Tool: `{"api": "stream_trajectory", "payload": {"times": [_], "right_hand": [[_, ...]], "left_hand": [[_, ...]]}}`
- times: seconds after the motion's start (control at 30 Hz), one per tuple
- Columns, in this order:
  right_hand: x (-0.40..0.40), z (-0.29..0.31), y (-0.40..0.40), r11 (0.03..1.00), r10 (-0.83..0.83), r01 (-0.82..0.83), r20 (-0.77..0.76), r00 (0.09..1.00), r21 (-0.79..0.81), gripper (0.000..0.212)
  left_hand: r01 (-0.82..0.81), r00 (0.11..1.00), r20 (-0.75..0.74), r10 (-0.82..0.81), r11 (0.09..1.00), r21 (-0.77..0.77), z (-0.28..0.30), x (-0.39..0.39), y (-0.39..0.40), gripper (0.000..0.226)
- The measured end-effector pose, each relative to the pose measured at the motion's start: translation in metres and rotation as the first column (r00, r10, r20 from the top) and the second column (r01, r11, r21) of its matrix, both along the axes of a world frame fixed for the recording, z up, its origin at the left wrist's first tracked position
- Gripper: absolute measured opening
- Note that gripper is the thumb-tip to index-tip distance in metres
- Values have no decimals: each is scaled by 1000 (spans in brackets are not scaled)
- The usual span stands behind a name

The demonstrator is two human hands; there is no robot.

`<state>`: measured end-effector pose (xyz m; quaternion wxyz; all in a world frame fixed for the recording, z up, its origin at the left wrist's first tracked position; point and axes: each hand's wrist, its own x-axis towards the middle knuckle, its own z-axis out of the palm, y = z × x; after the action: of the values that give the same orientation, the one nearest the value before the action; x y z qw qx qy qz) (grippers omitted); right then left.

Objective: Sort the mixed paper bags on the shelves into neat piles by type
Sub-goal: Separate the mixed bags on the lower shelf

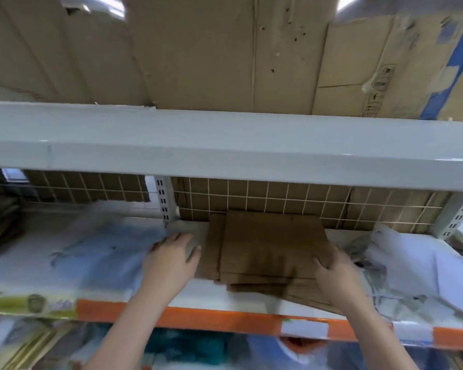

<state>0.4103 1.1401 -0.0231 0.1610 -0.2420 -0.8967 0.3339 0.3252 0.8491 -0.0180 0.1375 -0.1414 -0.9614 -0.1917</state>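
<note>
Head view: a pile of flat brown bags (273, 247) lies mid-shelf against the wire grid (278, 198), its lower sheets fanned out of line towards the shelf's orange lip (198, 317). The left hand (171, 263) rests left of the pile, fingers straight, holding nothing. The right hand (334, 271) lies spread on the pile's right edge. Printed white bags (417, 268) lie right of the pile. The bags look light, thin and slippery; squaring them from both side edges seems wisest.
</note>
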Motion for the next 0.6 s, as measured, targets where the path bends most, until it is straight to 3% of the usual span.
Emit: {"api": "stream_trajectory", "payload": {"times": [0.13, 0.27, 0.6], "right_hand": [[-4, 4, -64, 994, 98, -99, 13, 995, 38, 44], [-5, 4, -132, 987, 153, -153, 10, 988, 54, 41], [-26, -7, -276, 940, 323, -328, 63, 944, 91, 39]], "left_hand": [[-44, 998, -50, 41, 997, -68, 10, 5, -64, 35], [-83, 996, -37, 81, 995, -46, 10, 6, -131, 55], [-173, 982, -77, 172, 985, -3, 6, 14, -267, 42]]}}
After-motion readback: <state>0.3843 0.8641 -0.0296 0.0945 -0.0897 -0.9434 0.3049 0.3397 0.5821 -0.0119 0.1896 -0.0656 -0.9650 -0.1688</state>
